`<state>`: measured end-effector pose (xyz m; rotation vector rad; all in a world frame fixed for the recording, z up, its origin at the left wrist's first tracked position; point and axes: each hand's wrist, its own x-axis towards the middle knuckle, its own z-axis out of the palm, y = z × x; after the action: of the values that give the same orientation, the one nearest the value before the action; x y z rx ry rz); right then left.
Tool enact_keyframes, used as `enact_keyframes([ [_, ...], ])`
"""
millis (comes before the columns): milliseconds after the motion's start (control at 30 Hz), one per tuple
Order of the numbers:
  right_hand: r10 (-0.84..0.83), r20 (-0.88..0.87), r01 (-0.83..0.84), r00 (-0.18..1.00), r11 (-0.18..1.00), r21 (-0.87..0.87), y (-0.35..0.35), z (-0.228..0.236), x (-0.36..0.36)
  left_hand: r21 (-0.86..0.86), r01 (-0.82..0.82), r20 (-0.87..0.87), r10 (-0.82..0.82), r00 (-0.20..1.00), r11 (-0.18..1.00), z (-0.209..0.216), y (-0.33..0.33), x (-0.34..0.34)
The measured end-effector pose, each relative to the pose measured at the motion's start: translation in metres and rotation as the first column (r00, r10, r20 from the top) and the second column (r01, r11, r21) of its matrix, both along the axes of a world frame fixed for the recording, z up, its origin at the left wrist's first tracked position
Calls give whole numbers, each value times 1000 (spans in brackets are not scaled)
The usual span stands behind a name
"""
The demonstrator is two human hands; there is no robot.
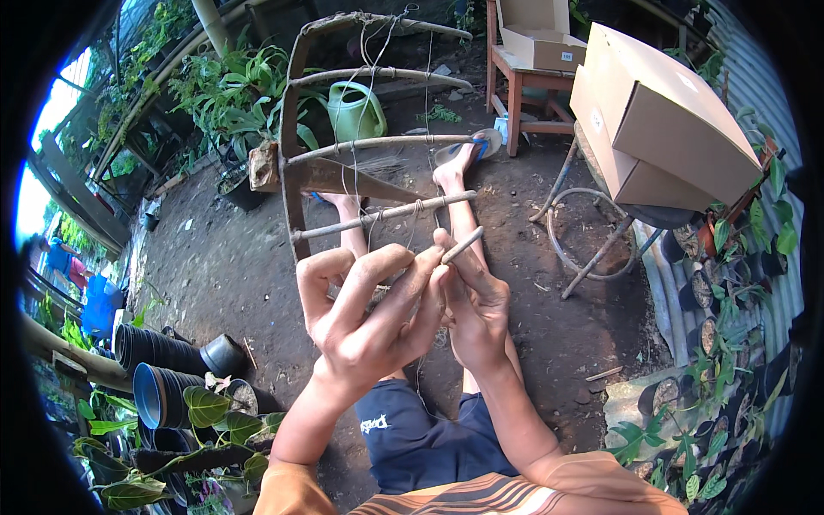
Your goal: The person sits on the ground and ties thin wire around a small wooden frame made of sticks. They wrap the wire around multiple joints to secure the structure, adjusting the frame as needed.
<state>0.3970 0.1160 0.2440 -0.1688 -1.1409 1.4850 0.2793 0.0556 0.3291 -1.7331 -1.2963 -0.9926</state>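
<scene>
My left hand (369, 305) and my right hand (476, 322) meet in front of me, fingers pinched together around a thin pale stick (464, 244). Its right end sticks out above my right hand; its other end is hidden by my fingers, so I cannot tell whether it joins the frame. Just beyond stands a ladder-like wooden frame (292, 163) with several stick rungs (390, 215). Thin string or wire (354, 167) is looped and tied along the rungs and runs down toward my hands. A wooden block (263, 166) sits at the frame's left side.
Cardboard boxes (678, 120) rest on a round-based metal stool at right; an open box (541, 43) sits on a wooden chair (515, 99). A green watering can (356, 112) stands behind the frame. Black plant pots (163, 395) lie at left; potted plants (712, 369) line the right.
</scene>
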Motion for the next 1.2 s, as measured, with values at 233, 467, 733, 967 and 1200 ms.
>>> enact_keyframes([
  [233,76,-219,-59,973,995,80,15,-4,-9,-35,7,63,-5,998,999,4,-1,4],
  [467,237,-356,-251,904,968,7,23,-6,-16,-57,26,109,-19,994,998,12,2,3],
  [733,166,-365,-185,916,982,-18,19,-5,-18,-130,107,90,-96,991,986,12,2,0],
  [967,81,-315,-124,946,985,-119,10,-1,-4,-168,133,57,-125,991,977,14,9,1],
  [1200,150,-390,-210,908,971,-117,5,3,-2,-199,130,52,-122,991,971,16,7,2],
])
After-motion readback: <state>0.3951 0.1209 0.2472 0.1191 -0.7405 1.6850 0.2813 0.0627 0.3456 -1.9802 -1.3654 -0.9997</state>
